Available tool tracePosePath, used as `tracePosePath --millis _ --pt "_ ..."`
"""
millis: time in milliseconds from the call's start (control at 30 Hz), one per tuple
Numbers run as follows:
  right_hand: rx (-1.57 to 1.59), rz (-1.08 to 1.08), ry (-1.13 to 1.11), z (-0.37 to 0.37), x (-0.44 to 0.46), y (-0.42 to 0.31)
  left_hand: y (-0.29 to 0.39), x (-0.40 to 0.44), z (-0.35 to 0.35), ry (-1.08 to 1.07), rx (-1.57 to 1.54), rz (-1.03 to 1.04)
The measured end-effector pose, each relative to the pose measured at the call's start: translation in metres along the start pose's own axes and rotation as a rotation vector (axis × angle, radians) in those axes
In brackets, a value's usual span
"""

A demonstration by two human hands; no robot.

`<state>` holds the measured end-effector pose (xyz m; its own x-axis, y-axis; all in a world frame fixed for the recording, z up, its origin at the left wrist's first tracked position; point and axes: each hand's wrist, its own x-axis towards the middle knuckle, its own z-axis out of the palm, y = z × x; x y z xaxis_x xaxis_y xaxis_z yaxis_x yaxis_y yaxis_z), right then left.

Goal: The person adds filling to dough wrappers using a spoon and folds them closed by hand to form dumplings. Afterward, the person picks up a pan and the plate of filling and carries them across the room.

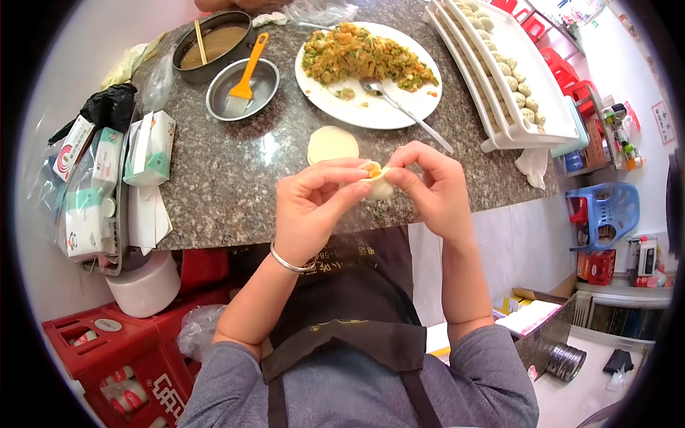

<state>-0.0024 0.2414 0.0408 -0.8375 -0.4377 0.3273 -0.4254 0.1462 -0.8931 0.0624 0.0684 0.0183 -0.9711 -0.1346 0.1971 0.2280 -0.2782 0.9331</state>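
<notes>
A partly closed dumpling (381,188) with orange filling showing at its top is held between both hands, above the counter's front edge. My left hand (317,203), with a silver bangle at the wrist, pinches its left side. On its right, my right hand (430,187) pinches the dough rim between thumb and forefinger. Just behind my left hand, a round dough wrapper (332,145) lies flat on the granite counter (214,192). Farther back is a white oval plate (399,118) with chopped filling (360,57) and a metal spoon (407,107) resting on it.
Stacked white trays (560,128) of dumplings stand at the back right. A metal bowl (269,94) with an orange brush (250,71) and a dark round pan (246,36) with chopsticks sit at the back left. Tissue packs (151,150) line the left edge.
</notes>
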Motion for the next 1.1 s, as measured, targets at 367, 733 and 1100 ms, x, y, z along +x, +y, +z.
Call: tracePosePath --millis 367,733,1100 --pt "-0.264 -0.223 -0.012 0.006 -0.005 -0.008 -0.002 -0.009 0.006 0.103 -0.037 -0.057" --pt "-0.118 -0.072 -0.031 0.007 -0.005 -0.012 -0.006 -0.012 0.001 0.007 0.021 0.067" --pt "-0.269 -0.163 0.023 0.011 -0.011 -0.012 0.004 -0.009 0.002 -0.052 0.425 0.266"
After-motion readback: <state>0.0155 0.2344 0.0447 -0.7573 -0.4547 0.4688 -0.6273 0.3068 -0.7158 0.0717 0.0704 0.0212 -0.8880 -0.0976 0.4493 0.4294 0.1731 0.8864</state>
